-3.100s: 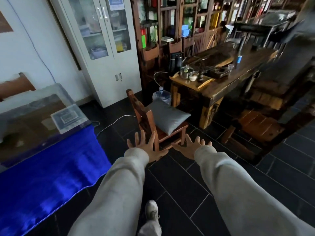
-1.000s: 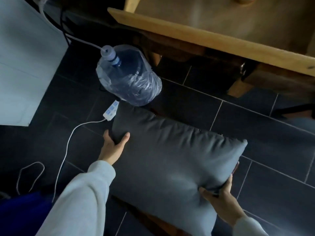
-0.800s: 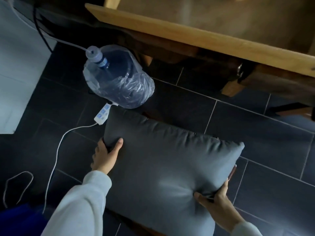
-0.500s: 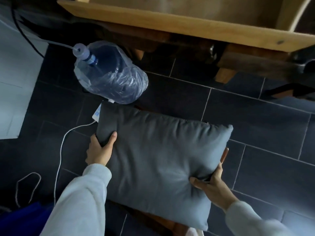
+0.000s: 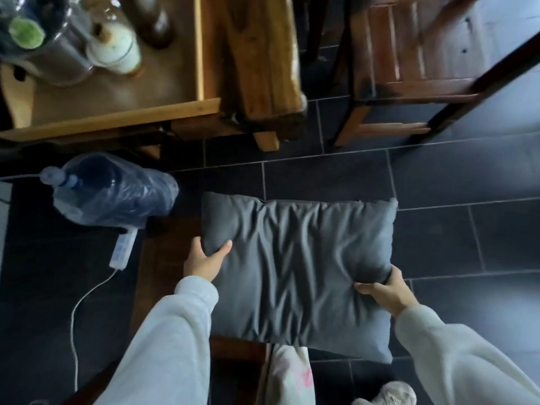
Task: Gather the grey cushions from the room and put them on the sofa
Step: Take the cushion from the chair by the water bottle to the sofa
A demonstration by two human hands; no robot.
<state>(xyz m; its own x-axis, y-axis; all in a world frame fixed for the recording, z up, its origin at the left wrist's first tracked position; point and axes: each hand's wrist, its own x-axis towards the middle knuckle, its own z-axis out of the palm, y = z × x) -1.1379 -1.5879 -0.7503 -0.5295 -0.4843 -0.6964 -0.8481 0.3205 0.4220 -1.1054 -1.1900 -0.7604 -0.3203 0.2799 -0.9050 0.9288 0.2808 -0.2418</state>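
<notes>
The grey cushion (image 5: pixel 298 267) was held above the chair seat (image 5: pixel 163 258), long axis running nine to three o'clock. Left hand (image 5: pixel 203 263) fingers pinched its nine o'clock edge; right hand (image 5: pixel 384 290) fingers gripped the four o'clock edge. Both hands were equally near.

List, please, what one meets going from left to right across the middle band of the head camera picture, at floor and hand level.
water bottle → white cable remote → left hand → grey cushion → right hand → bare dark floor tiles
</notes>
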